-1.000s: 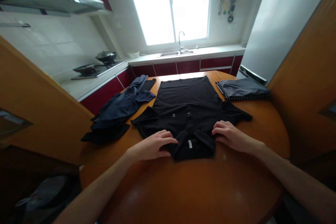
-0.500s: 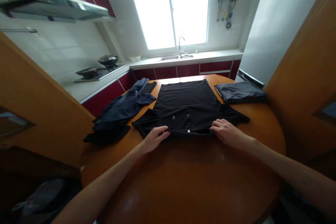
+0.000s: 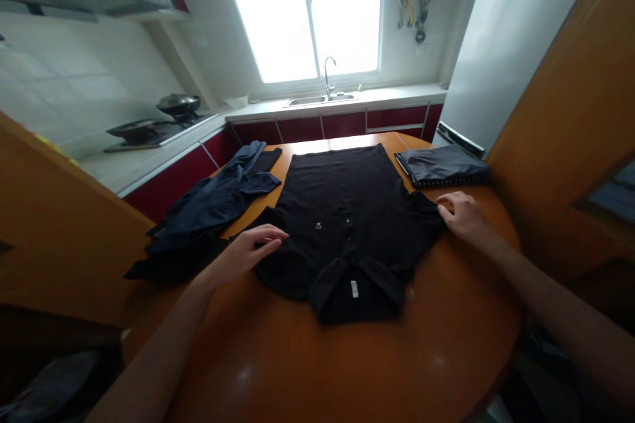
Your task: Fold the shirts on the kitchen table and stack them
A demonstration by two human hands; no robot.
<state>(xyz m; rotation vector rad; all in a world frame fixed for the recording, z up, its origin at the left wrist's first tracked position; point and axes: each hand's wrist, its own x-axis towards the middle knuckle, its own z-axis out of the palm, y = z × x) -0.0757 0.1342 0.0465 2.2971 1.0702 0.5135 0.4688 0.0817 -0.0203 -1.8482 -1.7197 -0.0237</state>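
A black short-sleeved polo shirt point(image 3: 342, 192) lies spread front up, its collar towards me and its hem at the far side. A small light logo is on the chest, and a white label point(image 3: 354, 289) shows inside the collar. My left hand point(image 3: 251, 251) hovers at the left sleeve, thumb and fingers apart; whether it touches the cloth I cannot tell. Beside the cuff of the right sleeve point(image 3: 426, 211) is my right hand point(image 3: 462, 215), its fingers loosely bent and parted at the fabric's edge.
All this rests on a round wooden table point(image 3: 317, 370). Dark blue and black clothes point(image 3: 213, 205) are heaped at the left; folded grey garments point(image 3: 444, 165) lie at the back right. Behind are a counter with a sink point(image 3: 322, 100), a stove with pans point(image 3: 178, 106) and a fridge point(image 3: 491, 46).
Both hands have let go of the collar and moved apart towards the sleeves. The collar now lies open and flat, nearer me. The view has shifted slightly.
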